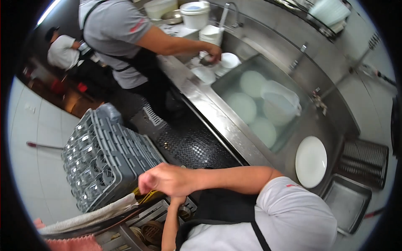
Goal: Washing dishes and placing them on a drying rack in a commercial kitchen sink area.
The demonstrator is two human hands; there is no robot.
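Observation:
My right arm reaches across to the left from its white sleeve, and my right hand [165,180] is curled and blurred. Whatever its fingers may hold cannot be made out. From the lower edge rises my left forearm; my left hand [178,200] is mostly covered by the right wrist, its fingers hidden. Just left of my hands stands a stack of grey racks [125,142], the top one full of clear glasses [86,167]. Below them are a rolled white towel [94,215] and a yellow item [150,197], partly hidden by my right hand.
A water-filled sink basin [224,90] holds round white plates [241,107] and a translucent container [280,100]. On the steel counter lie a white oval plate [311,162] and a metal tray [349,201]. A co-worker's hand [213,53] works among white dishes. Another person stands far left.

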